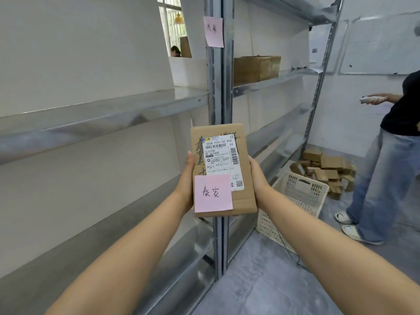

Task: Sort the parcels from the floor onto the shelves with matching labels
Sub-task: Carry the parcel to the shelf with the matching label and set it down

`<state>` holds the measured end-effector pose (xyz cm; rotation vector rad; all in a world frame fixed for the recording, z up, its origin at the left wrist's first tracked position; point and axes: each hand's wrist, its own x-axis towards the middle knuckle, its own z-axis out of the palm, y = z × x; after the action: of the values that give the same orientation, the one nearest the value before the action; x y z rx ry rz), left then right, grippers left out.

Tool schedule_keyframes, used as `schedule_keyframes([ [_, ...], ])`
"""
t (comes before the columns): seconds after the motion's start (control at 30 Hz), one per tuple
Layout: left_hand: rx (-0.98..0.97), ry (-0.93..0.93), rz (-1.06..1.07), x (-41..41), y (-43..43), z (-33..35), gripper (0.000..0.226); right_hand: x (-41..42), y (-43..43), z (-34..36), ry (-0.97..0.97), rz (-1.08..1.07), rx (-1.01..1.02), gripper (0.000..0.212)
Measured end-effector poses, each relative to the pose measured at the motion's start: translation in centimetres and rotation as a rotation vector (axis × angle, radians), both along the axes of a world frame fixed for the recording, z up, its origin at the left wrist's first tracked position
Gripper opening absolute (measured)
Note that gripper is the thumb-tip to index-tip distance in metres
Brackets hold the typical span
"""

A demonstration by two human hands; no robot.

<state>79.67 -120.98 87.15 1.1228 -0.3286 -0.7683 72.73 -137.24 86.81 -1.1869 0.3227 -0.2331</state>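
Note:
I hold a flat brown cardboard parcel (246,196) upright in front of me, between both hands. It carries a white shipping label and a pink sticky note (212,193) with handwritten characters. My left hand (185,180) grips its left edge and my right hand (256,176) its right edge. Behind it stands a grey metal shelf upright (218,92) with another pink handwritten label (213,31) stuck near the top. A brown box (255,68) sits on the right-hand shelf. A pile of small parcels (327,169) lies on the floor at the far right.
Bare metal shelves (91,112) run along the left wall. A white plastic crate (297,196) stands on the floor by the shelf foot, with a thin cable beside it. Another person (386,160) in jeans stands at the right, holding a small device.

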Motion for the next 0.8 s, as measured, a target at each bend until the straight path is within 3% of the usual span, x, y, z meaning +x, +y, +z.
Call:
schedule_keyframes([
  [0.2, 0.063, -0.078, 0.288, 1.9, -1.9, -1.0, 0.06, 3.8, -3.1, -0.1, 0.048, 0.192, -0.149, 0.039],
  [0.33, 0.057, -0.069, 0.488, 2.9, -3.2, -1.7, 0.082, 5.6, -4.7, -0.6, 0.092, 0.263, -0.24, 0.043],
  [0.43, 0.066, 0.024, 0.639, 3.3, -3.5, -3.5, 0.103, 6.6, -6.3, -3.0, 0.169, 0.334, -0.229, 0.072],
  [0.53, 0.065, 0.128, 0.797, 3.9, -3.1, -5.5, 0.109, 6.7, -6.7, -4.4, 0.26, 0.407, -0.221, 0.07],
  [0.67, 0.063, 0.268, 0.965, 5.7, -1.5, -8.7, 0.108, 6.9, -6.7, -7.5, 0.345, 0.572, -0.103, 0.069],
  [0.8, -0.039, 0.342, 1.072, 6.1, -1.8, -8.0, 0.101, 9.3, -5.8, -9.2, 0.336, 0.594, 0.182, 0.073],
])
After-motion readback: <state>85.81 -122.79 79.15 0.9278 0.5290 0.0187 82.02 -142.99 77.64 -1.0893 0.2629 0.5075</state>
